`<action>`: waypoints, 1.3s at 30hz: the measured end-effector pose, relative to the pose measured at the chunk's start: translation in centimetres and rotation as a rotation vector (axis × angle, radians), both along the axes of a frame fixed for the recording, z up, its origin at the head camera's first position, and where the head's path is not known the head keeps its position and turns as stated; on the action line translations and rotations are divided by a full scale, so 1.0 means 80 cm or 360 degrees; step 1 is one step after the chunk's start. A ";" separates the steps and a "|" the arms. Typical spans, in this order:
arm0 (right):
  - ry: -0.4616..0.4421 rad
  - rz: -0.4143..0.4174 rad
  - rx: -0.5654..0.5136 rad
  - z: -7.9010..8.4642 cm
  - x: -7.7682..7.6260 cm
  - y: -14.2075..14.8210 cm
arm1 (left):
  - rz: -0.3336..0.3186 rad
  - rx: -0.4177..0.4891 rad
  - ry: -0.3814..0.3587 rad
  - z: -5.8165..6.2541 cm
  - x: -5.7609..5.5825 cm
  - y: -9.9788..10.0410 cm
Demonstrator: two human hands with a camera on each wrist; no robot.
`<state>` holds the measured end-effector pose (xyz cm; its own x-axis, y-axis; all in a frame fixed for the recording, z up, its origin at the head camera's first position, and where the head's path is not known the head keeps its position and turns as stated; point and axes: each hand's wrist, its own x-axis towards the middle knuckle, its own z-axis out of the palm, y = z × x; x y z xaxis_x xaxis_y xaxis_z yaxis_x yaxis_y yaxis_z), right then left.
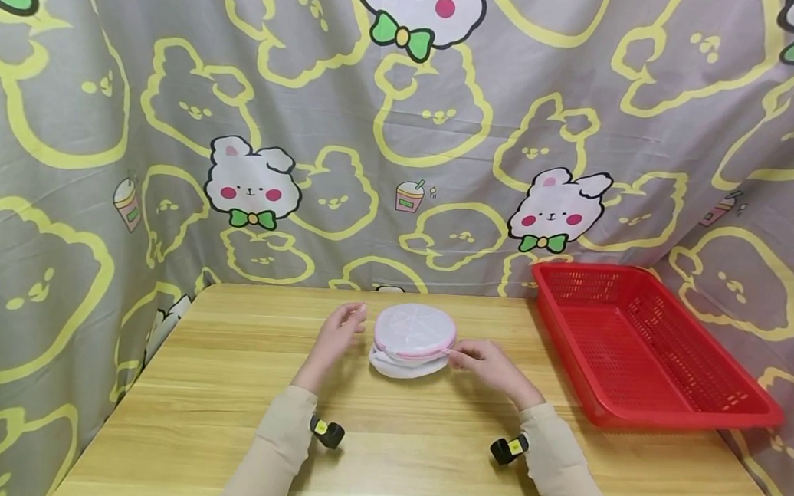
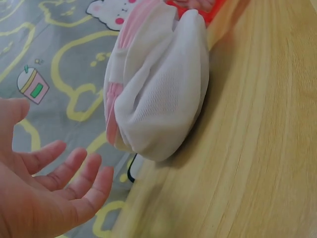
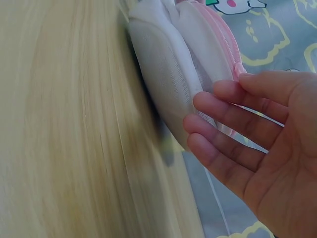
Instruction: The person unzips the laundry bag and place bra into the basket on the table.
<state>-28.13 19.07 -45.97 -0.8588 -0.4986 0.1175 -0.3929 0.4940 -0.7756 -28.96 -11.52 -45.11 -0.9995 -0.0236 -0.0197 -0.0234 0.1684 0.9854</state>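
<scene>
A round white mesh laundry bag (image 1: pixel 413 334) with a pink zipper around its top sits on the wooden table. Its soft lower part bulges out in the left wrist view, where the mesh (image 2: pixel 158 94) shows clearly. My right hand (image 1: pixel 488 366) is at the bag's right side, thumb and index finger pinching the pink zipper's end (image 3: pixel 238 69). The other fingers of that hand are loosely bent near the mesh side. To the left of the bag, my left hand (image 1: pixel 337 340) is held apart from it, fingers spread and slightly bent, with nothing in them.
A red plastic basket (image 1: pixel 685 418) with perforated walls stands on the right of the table (image 1: pixel 417 449). Behind the table hangs a grey curtain (image 1: pixel 338 105) with yellow outlines and white cartoon animals. Each wrist wears a black camera on a band.
</scene>
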 end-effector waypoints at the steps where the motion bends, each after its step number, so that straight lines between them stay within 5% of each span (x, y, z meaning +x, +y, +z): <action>1: -0.0016 0.0011 -0.0004 0.000 0.000 -0.002 | 0.0006 0.0022 -0.0019 0.000 0.000 0.000; 11: 0.0011 0.0037 0.0052 0.000 0.007 -0.016 | 0.0019 0.0193 -0.0145 0.007 0.003 0.002; 39: 0.0214 0.0031 0.0078 -0.017 0.012 -0.045 | -0.0065 0.0186 -0.0312 -0.017 0.002 0.010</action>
